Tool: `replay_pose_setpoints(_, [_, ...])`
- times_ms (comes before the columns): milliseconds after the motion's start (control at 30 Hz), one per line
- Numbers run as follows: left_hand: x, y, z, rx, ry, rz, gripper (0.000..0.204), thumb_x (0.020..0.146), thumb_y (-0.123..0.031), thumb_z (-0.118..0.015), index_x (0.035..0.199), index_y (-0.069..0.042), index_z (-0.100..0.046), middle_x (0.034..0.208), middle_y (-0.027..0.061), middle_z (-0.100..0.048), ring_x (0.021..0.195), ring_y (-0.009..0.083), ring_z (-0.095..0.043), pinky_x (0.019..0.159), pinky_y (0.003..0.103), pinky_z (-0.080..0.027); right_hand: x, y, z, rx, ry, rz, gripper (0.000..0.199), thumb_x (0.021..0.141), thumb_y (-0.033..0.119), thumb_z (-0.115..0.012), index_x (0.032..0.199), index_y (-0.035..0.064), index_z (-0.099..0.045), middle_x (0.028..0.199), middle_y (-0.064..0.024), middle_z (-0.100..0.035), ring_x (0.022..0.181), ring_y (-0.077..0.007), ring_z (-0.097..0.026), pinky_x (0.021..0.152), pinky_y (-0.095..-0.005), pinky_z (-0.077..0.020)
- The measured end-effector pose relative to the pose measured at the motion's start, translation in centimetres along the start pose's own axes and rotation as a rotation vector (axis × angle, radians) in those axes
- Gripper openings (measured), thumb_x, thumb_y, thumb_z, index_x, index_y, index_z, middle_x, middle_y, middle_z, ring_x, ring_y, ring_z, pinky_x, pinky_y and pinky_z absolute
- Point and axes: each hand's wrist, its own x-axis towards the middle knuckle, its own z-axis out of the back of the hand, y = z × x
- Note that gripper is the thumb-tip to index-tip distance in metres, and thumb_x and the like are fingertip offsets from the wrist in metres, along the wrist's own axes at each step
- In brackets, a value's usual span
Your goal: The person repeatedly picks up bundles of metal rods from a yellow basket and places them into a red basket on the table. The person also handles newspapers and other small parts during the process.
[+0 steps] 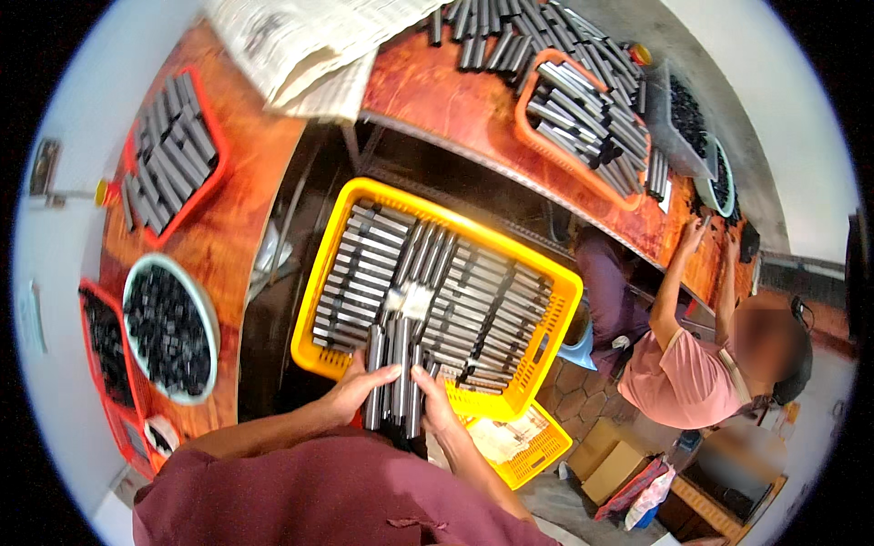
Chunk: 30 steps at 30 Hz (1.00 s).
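Low in front of my body, a small bundle of grey tubes (401, 364) with black ends is held between my two hands. My left hand (357, 391) closes round its left side, thumb lying across the tubes. From the right, my right hand (437, 405) presses against the bundle with its fingers wrapped round. Just beyond sits a yellow plastic crate (446, 207), holding rows of similar tubes (369, 273) laid in left and right blocks, with some turned lengthwise in the middle. The bundle's far end overlaps the crate's near edge, beside a small whitish patch (410, 300).
A red basket of tubes (177, 150) and a bowl of black pieces (168, 328) stand on the left table. An orange basket (523, 123) and loose tubes (496, 50) occupy the far table. A co-worker (678, 378) sits at right. Another yellow crate (546, 460) lies below.
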Motion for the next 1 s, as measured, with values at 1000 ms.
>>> replay_pose_setpoints(1000, [28.1, -50.3, -25.5, 0.177, 0.568, -0.617, 0.069, 0.087, -0.054, -0.063, 0.134, -0.008, -0.046, 0.126, 0.0179, -0.055, 0.119, 0.0326, -0.052, 0.100, 0.055, -0.042, 12.6, 58.6, -18.6, -0.788, 0.124, 1.117, 0.057, 0.094, 0.051, -0.052, 0.123, 0.0016, -0.056, 0.100, -0.0149, -0.065, 0.078, -0.0198, -0.065, 0.067, -0.0312, -0.0547])
